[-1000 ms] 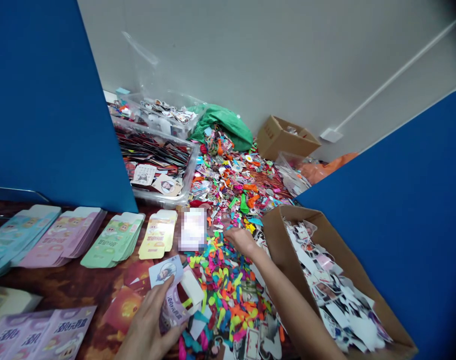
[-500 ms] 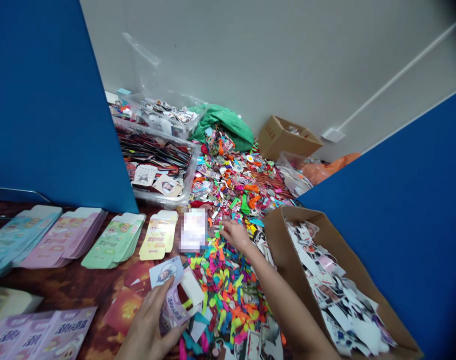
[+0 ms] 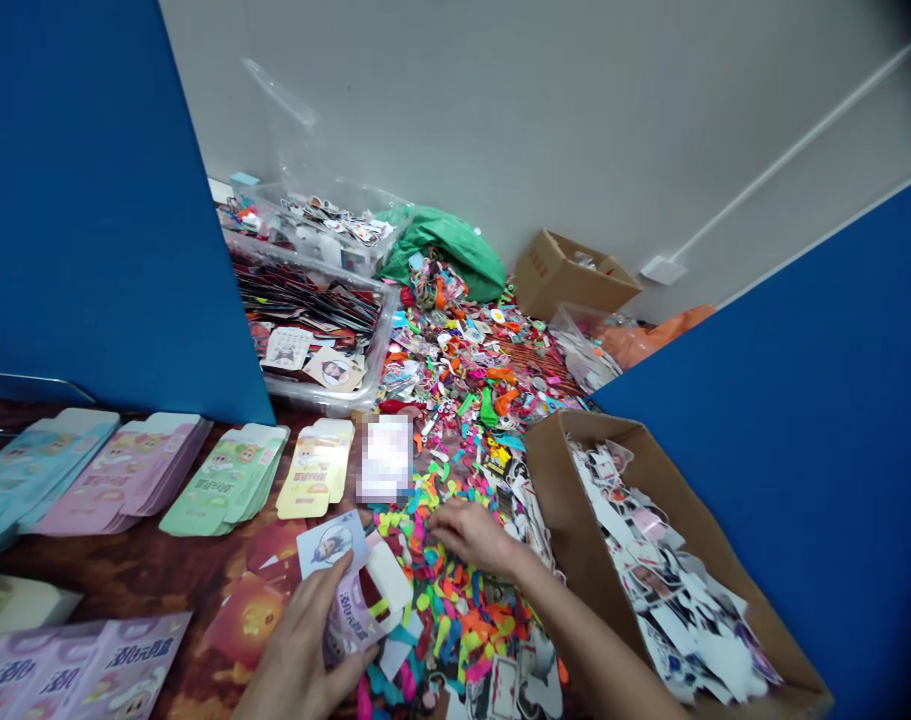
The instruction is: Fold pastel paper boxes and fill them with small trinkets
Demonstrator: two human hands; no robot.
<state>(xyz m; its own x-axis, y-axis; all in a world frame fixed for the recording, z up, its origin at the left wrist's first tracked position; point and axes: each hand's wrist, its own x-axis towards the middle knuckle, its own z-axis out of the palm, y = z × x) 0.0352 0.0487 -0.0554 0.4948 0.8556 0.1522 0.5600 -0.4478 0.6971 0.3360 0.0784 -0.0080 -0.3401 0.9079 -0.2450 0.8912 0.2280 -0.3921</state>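
Note:
My left hand is closed around a small purple paper box whose top flap stands open. A card with a round portrait is held along with it, under the fingers. Inside the box mouth a bit of yellow-green shows. My right hand is over a pile of small bright pieces that look like uninflated balloons. Its fingertips are pinched together; what lies between them, if anything, is too small to name. Just beyond sits a pale blurred card or box.
Flat box stacks in blue, purple, green and yellow line the left. A cardboard box of cut-outs stands at right. Behind are a clear bin, trinkets, a green bag and blue partitions.
My right hand has come back toward me, from the trinkets at the far end of the bright pile to over its middle. My left hand keeps the purple box and card in place.

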